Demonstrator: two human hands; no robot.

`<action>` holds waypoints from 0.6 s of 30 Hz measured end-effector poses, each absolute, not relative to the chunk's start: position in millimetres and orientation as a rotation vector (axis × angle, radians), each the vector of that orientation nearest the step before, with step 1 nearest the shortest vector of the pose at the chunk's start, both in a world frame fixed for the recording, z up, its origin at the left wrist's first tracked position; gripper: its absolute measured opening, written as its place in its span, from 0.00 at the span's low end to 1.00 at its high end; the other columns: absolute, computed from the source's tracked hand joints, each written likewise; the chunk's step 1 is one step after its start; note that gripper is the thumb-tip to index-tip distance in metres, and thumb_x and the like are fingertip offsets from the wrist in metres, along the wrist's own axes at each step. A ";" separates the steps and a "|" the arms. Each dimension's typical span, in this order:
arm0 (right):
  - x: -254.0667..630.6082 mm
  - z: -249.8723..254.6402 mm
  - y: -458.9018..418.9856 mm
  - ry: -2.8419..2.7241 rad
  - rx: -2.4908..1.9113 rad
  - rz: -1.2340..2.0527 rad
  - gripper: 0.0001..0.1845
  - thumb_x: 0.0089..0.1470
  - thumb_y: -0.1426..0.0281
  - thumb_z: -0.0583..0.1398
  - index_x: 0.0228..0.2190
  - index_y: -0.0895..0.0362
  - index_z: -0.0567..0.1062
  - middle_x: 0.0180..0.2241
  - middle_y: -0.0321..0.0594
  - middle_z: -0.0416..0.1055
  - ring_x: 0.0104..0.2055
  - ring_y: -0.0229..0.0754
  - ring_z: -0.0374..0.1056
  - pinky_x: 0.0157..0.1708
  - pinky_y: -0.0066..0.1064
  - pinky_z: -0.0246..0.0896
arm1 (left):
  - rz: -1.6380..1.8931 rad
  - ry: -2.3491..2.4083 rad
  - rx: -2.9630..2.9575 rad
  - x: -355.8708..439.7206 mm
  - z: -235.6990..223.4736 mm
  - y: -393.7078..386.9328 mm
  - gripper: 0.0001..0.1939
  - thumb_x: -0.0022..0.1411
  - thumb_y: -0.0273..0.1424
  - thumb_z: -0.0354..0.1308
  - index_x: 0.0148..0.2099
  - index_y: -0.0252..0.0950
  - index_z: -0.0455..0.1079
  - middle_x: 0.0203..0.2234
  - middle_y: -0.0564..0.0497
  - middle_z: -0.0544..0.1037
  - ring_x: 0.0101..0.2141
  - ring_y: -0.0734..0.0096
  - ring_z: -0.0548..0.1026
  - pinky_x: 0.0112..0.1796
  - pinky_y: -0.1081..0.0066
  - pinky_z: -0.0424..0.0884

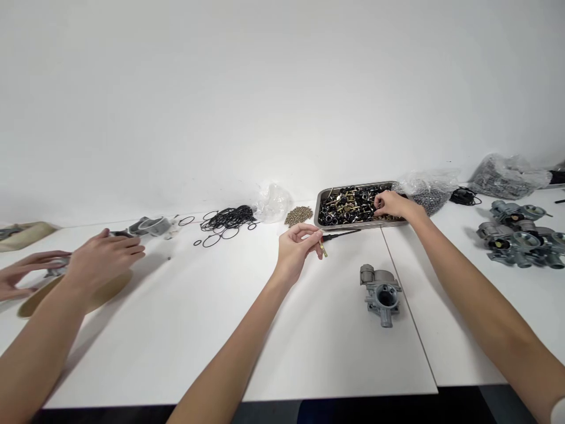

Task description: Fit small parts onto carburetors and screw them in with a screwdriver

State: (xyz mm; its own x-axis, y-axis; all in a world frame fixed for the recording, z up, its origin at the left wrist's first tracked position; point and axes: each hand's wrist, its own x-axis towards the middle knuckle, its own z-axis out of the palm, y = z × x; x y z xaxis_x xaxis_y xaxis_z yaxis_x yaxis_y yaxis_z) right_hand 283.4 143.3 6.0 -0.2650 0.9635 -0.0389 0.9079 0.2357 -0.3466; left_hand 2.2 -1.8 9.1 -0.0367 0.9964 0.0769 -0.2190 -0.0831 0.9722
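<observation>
My left hand (296,247) hovers over the white table (198,330), its fingers pinched on a small brass pin (323,249). My right hand (392,205) reaches into a metal tray (321,207) of black and brass small parts, fingers closed among them; what they hold is hidden. A grey metal carburetor body (382,292) lies on the table between my two arms. A thin black tool (342,235) lies just in front of the tray, close to my left fingertips.
At the left, another person's hands (103,256) work on a metal part over a tan pad (101,291). Black O-rings (227,219), a brass parts heap (299,215), plastic bags (507,175) and several carburetor bodies (521,235) line the back and right.
</observation>
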 end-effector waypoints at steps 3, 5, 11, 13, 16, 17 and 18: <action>275.0 -0.1 144.1 -2.346 -1.751 0.369 0.05 0.51 0.77 0.65 0.33 0.59 0.78 0.36 0.43 0.76 0.35 0.40 0.70 0.35 0.28 0.60 | 1.404 1.006 1.079 2.5 8.0 -1.7 0.22 0.38 0.38 0.77 0.29 0.32 0.70 0.18 0.55 0.74 0.13 0.72 0.71 0.17 0.70 0.70; 275.0 -2.2 145.6 -2.358 -1.688 0.336 0.03 0.51 0.77 0.64 0.31 0.59 0.78 0.36 0.44 0.76 0.36 0.42 0.70 0.36 0.29 0.61 | 1.408 0.993 1.073 2.9 7.9 -1.7 0.23 0.38 0.38 0.77 0.29 0.32 0.69 0.18 0.56 0.73 0.13 0.72 0.71 0.16 0.70 0.70; 279.5 4.7 147.4 -2.209 -1.617 0.536 0.10 0.55 0.64 0.64 0.30 0.58 0.82 0.40 0.46 0.79 0.40 0.47 0.73 0.41 0.35 0.64 | 1.382 0.993 1.082 3.7 8.8 -1.8 0.24 0.38 0.40 0.77 0.30 0.33 0.69 0.19 0.57 0.72 0.13 0.74 0.71 0.17 0.70 0.70; 277.9 12.4 142.8 -2.157 -1.625 0.551 0.09 0.55 0.66 0.64 0.31 0.59 0.81 0.42 0.48 0.79 0.42 0.49 0.73 0.42 0.36 0.65 | 1.385 0.983 1.094 3.6 7.6 -1.3 0.24 0.39 0.40 0.76 0.30 0.32 0.69 0.19 0.56 0.72 0.14 0.74 0.71 0.17 0.70 0.70; 276.3 26.3 127.2 -2.069 -1.600 0.573 0.08 0.53 0.67 0.64 0.33 0.59 0.80 0.41 0.48 0.79 0.42 0.48 0.74 0.42 0.36 0.67 | 1.392 0.964 1.109 3.3 4.9 -0.2 0.24 0.39 0.40 0.76 0.30 0.32 0.69 0.20 0.55 0.72 0.14 0.74 0.71 0.17 0.69 0.70; 276.1 30.4 118.9 -2.043 -1.567 0.595 0.08 0.52 0.67 0.64 0.33 0.59 0.80 0.40 0.47 0.79 0.41 0.48 0.74 0.43 0.36 0.67 | 1.392 0.960 1.113 3.4 4.2 -0.1 0.23 0.40 0.40 0.76 0.30 0.32 0.69 0.20 0.55 0.73 0.14 0.73 0.71 0.18 0.69 0.70; 275.7 33.8 108.7 -2.025 -1.515 0.628 0.07 0.51 0.68 0.65 0.32 0.58 0.80 0.41 0.47 0.79 0.42 0.47 0.74 0.44 0.36 0.68 | 1.392 0.955 1.118 3.6 3.8 -0.3 0.23 0.40 0.39 0.76 0.30 0.32 0.69 0.21 0.55 0.73 0.14 0.73 0.72 0.18 0.69 0.71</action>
